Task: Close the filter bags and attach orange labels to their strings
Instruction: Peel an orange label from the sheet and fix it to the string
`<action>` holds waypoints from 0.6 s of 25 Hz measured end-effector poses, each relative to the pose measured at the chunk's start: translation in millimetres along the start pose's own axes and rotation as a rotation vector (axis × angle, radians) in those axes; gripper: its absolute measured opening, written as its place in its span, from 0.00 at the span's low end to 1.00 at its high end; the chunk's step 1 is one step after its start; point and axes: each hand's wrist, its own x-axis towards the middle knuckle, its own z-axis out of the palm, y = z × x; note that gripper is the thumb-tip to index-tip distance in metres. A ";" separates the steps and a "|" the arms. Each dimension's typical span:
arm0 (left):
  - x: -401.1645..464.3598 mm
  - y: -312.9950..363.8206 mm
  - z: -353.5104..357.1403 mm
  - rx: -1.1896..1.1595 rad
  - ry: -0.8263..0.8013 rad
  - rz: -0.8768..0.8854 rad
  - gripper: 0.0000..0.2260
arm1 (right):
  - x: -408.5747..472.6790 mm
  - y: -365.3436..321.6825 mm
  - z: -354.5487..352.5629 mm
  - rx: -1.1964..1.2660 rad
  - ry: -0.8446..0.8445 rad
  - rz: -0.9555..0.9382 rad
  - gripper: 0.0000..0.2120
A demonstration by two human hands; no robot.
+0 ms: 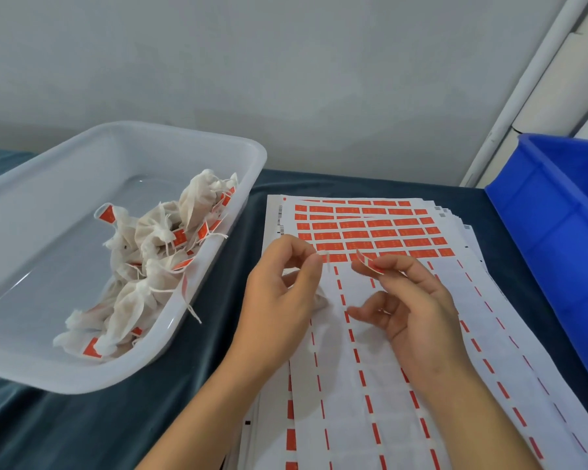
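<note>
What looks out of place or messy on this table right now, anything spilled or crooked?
Nothing is spilled. Two small things: strings from the finished filter bags trail over the near rim of the clear tray, and the stacked label sheets are fanned unevenly, their right edges stepping out. The tray sits at an angle to the sheets.

Packing workroom — blue crate (pixel 557 212), label sheets (pixel 370 228), plastic tub (pixel 170 137)

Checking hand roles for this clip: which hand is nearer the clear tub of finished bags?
Left. The left hand hovers just right of the clear tub; the right hand is farther right, over the label sheets.
</note>
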 end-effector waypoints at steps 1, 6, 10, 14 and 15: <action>-0.6 0.5 0.5 -0.016 -0.012 0.001 0.06 | -0.7 0.7 1.1 0.003 -0.009 -0.018 0.13; -3.7 3.7 2.1 -0.062 -0.089 -0.013 0.05 | -7.5 2.6 7.5 -0.082 0.015 -0.162 0.16; -7.4 5.0 5.4 -0.089 -0.140 -0.011 0.05 | -10.2 2.0 11.0 0.007 0.012 -0.155 0.19; -10.5 6.7 10.9 -0.109 -0.165 -0.018 0.05 | -11.4 -0.6 14.3 0.034 0.022 -0.124 0.18; -11.2 6.7 11.8 -0.111 -0.182 -0.029 0.05 | -11.4 -1.1 14.9 0.038 0.030 -0.113 0.18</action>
